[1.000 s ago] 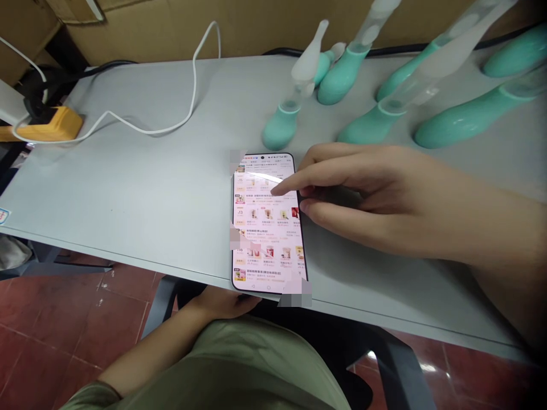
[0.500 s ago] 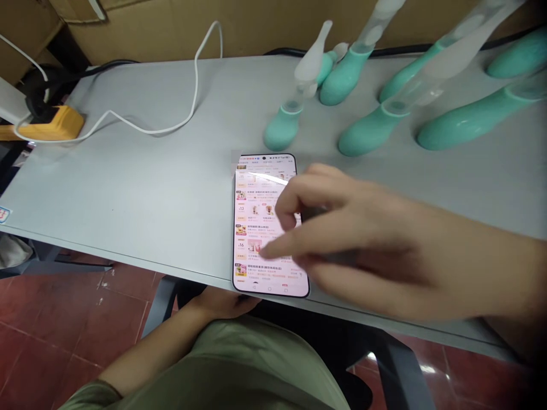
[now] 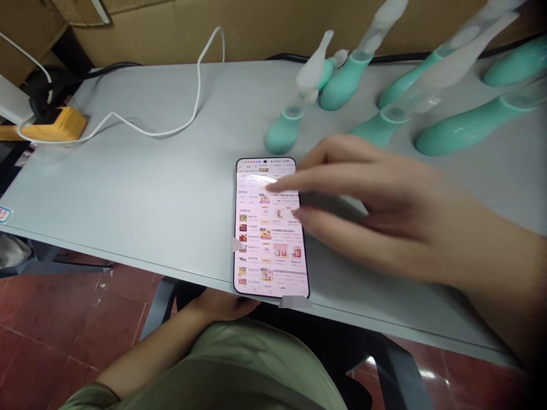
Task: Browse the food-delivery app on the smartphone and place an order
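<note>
A smartphone (image 3: 271, 228) lies face up at the front edge of the grey table, its lit screen full of a pinkish list with small pictures. Over its upper right side reaches my right hand (image 3: 363, 193), fingers apart and holding nothing; the index fingertip is at the screen, though whether it touches I cannot tell. My left hand (image 3: 224, 304) rests low in my lap, under the table's edge, its fingers mostly hidden. Behind the phone stands a teal bulb (image 3: 282, 132) with a clear neck and a white tapered tip.
Several more teal bulbs with white tips (image 3: 346, 82) stand at the back right. A white cable (image 3: 160, 135) winds across the table from a yellow power strip (image 3: 68, 124) at the left. Brown cardboard (image 3: 171, 34) lines the back edge.
My right hand has moved up the phone and its fingers have spread. The list on the screen has shifted right, with another page showing at its left.
</note>
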`<state>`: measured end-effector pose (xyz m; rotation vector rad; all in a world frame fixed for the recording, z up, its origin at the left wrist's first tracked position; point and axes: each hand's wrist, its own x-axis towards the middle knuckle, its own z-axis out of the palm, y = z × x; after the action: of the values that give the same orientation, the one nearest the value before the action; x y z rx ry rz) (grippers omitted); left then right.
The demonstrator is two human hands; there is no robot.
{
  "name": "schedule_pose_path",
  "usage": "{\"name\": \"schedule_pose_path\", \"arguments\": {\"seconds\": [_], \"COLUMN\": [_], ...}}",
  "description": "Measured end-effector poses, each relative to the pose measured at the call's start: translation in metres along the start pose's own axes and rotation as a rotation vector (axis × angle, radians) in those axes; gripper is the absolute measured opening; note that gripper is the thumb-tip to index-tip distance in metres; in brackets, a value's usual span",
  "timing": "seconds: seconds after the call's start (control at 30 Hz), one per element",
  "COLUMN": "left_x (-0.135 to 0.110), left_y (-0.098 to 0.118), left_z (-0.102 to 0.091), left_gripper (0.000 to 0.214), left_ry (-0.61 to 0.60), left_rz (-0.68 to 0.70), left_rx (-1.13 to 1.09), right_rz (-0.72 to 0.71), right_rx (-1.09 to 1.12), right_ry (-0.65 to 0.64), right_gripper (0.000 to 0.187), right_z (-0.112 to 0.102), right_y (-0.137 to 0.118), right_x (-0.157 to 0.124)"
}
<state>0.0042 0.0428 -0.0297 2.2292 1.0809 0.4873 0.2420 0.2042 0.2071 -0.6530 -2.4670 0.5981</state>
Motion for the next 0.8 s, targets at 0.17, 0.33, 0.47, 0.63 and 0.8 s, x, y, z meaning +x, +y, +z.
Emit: {"name": "schedule_pose_path", "arguments": {"seconds": [0.17,0.33,0.47,0.63,0.8], "left_x": [-0.001,0.001,0.001,0.003,0.007], "left_y": [0.000,0.001,0.002,0.003,0.003], "left_z": [0.000,-0.002,-0.002,-0.006,-0.009], "left_gripper": [0.057,0.053,0.053,0.063,0.061], "left_ry": [-0.006,0.000,0.014,0.003,0.015], "left_rz": [-0.031,-0.001,-0.011,-0.022,-0.024], "left_rx": [0.045,0.061,0.075,0.049,0.015], "right_rz": [0.207,0.247,0.157,-0.137,-0.177], "right_rx": [-0.067,-0.097,-0.020,0.064,0.040], "right_ry": [0.128,0.118,0.089,-0.108,-0.197], "right_gripper": [0.028,0.036,0.030,0.031,0.039], "right_z": [0.005,0.011,0.007,-0.001,0.003], "right_y": [0.011,0.010,0.009,-0.004,-0.013], "right_x": [0.005,0.005,0.003,0.002,0.002]}}
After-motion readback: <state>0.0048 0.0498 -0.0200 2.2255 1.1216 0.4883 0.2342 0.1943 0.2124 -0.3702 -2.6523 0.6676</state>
